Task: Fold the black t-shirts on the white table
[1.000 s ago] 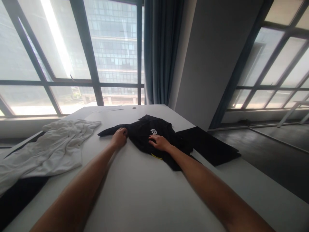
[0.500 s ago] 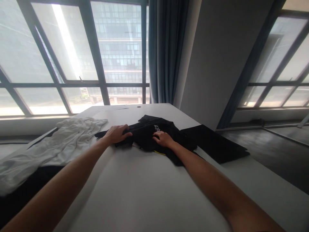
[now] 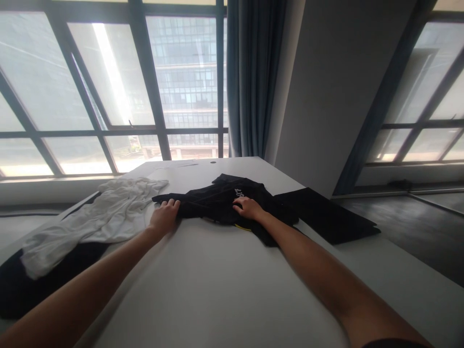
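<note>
A black garment [image 3: 213,199], probably a shirt, lies spread with wrinkles across the white table [image 3: 217,285]. It bears white lettering on top and a yellow strip at its near edge. At the garment's left end, my left hand [image 3: 165,217] is closed over the near edge, fingers on top and thumb hidden. My right hand [image 3: 249,209] rests on the fabric just below the lettering, its fingers loosely bent and its thumb apart from them.
To the left lies a crumpled white cloth [image 3: 119,205], partly over a dark cloth [image 3: 68,268]. Flat black folded fabric [image 3: 322,212] sits at the table's right edge. Windows, a blue curtain [image 3: 250,82] and a grey pillar [image 3: 337,96] stand behind.
My left hand has shifted from on top of the garment to its near left edge, and the cloth there lies flatter. My right hand stays in about the same place on the garment.
</note>
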The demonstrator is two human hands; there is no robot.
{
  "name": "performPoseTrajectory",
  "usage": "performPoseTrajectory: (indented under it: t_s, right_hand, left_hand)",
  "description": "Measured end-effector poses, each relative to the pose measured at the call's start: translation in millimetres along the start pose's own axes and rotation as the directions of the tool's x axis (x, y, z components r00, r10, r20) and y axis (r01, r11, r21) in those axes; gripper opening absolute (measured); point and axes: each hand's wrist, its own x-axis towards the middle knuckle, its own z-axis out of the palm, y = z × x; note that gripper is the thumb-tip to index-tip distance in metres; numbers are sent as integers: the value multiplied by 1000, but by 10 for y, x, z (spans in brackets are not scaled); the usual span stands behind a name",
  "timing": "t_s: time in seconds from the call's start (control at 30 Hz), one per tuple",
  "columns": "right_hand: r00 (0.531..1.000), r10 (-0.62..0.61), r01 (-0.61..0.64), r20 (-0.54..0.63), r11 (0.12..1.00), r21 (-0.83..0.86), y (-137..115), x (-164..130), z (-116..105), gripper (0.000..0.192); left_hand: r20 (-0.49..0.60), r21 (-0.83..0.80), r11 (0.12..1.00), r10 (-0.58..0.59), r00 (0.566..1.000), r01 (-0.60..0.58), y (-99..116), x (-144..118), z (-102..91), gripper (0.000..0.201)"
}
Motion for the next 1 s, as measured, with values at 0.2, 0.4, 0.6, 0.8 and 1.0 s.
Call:
performPoseTrajectory:
  t_s: [0.2,0.4,0.6,0.8,1.0]
  right_hand:
    - [1000,-12,11,12,1000,1,-1,19,-6,34]
    - [998,14,-13,69,1000,-15,12,26,-104,36]
    - [992,30,-32,126,999,21,-8,11,-393,30]
    - [996,75,-73,42,996,-42,65,1,-485,36]
    - [958,223,-211,180,974,-82,344,4,-372,62]
  left_hand:
    - [-155,-220,975,-72,985,36,-395,8,-79,30]
    - [-131,-502,864,-28,991,-42,-879,37,-324,24]
    - [554,-713,684,414,722,155,-1040,-183,-634,17]
    - [595,-533,820,189,781,207,-877,36,-379,78]
    - [359,-235,956,-81,930,174,-712,379,403,91]
